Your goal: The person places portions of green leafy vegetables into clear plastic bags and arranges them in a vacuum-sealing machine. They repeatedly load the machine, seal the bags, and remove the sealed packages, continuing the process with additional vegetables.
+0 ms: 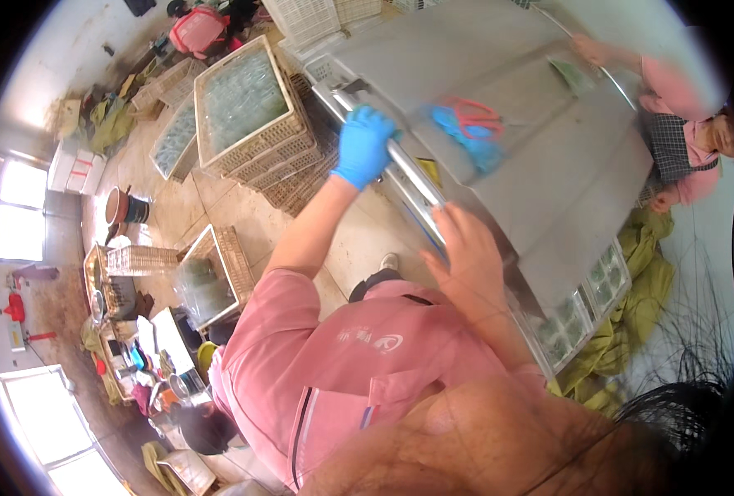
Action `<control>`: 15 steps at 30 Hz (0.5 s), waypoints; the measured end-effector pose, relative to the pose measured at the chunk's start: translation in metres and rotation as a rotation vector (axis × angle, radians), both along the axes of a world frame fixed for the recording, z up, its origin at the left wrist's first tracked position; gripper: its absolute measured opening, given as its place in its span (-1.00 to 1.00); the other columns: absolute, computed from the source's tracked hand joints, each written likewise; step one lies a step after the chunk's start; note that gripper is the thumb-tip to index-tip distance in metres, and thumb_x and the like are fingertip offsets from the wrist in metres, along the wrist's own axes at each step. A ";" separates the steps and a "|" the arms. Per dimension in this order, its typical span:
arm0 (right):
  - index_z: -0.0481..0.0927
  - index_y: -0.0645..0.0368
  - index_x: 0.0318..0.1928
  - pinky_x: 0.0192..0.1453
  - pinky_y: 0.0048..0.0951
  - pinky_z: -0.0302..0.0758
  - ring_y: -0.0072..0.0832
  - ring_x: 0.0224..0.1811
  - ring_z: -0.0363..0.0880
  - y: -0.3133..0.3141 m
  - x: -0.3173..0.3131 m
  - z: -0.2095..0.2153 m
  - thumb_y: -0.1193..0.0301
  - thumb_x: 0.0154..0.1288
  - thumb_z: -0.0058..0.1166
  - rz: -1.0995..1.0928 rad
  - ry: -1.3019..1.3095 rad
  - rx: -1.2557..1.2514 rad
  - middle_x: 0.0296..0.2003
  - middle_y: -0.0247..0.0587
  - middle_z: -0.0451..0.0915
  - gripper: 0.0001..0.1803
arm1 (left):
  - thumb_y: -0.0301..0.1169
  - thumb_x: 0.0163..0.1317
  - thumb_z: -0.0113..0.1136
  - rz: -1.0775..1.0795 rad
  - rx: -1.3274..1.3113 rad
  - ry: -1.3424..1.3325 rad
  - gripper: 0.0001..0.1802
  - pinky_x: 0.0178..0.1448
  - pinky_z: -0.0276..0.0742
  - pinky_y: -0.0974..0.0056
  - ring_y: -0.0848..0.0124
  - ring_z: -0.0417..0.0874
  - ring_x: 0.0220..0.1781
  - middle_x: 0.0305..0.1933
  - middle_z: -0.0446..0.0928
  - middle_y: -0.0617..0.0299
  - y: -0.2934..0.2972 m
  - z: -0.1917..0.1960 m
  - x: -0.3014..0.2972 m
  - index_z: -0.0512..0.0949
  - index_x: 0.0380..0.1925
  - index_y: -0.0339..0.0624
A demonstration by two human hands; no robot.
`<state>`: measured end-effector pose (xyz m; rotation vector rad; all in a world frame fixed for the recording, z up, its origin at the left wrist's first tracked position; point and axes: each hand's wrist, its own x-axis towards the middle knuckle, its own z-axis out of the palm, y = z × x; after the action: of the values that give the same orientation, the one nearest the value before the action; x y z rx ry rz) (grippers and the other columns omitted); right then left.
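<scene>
The person's gloved left hand (365, 149) is clenched round a metal bar (416, 175); the bare right hand (468, 256) touches its nearer end, closure unclear. The bar slants along the left edge of the steel sheet (549, 182). Beyond, a stacked cream crate (259, 150) holds clear packages (243, 95).

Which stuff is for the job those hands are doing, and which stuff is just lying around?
Probably for the job:
metal bar, gripped by the gloved left hand
right hand, at the same bar
grey metal top
co-worker's hand on another bar

Probably just lying about:
red scissors and crumpled blue thing, on the top
stacked crates
bucket
</scene>
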<state>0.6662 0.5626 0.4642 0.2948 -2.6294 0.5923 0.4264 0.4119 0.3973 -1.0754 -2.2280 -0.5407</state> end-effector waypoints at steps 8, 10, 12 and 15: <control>0.45 0.06 0.16 -0.19 -0.26 0.54 -0.25 -0.16 0.60 0.025 0.091 -0.035 0.18 0.09 0.26 -0.557 -0.227 0.200 -0.15 -0.22 0.61 -0.39 | -0.40 -0.18 0.22 -0.265 -0.164 -0.096 -0.88 -0.11 0.42 0.10 0.17 0.51 -0.29 -0.48 0.47 0.20 0.064 -0.009 0.138 0.59 -0.53 0.00; 0.49 0.06 0.01 -0.22 -0.21 0.54 -0.20 -0.21 0.61 0.041 0.123 -0.059 0.20 0.08 0.25 -0.677 -0.348 0.213 -0.24 -0.19 0.62 -0.52 | -0.39 -0.15 0.21 -0.401 -0.294 -0.180 -0.90 -0.13 0.46 0.11 0.16 0.58 -0.28 -0.47 0.54 0.18 0.087 -0.022 0.174 0.62 -0.53 -0.01; 0.53 0.09 -0.16 -0.25 -0.14 0.53 -0.13 -0.28 0.62 0.056 0.149 -0.082 0.22 0.06 0.24 -0.777 -0.510 0.226 -0.33 -0.13 0.63 -0.64 | -0.38 -0.10 0.20 -0.562 -0.431 -0.271 -0.93 -0.21 0.49 0.12 0.15 0.64 -0.33 -0.48 0.60 0.15 0.107 -0.033 0.207 0.64 -0.57 -0.04; 0.57 0.13 -0.33 -0.28 -0.06 0.52 -0.04 -0.35 0.62 0.078 0.187 -0.135 0.25 0.01 0.23 -0.858 -0.649 0.212 -0.44 -0.05 0.62 -0.74 | -0.38 -0.07 0.20 -0.734 -0.549 -0.437 -0.91 -0.31 0.53 0.06 0.12 0.70 -0.37 -0.49 0.63 0.07 0.140 -0.098 0.250 0.66 -0.58 -0.09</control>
<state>0.8527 0.6407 0.3291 -1.0918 -3.0155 0.1032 0.6765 0.5518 0.2998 -2.2884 -2.3620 -0.4922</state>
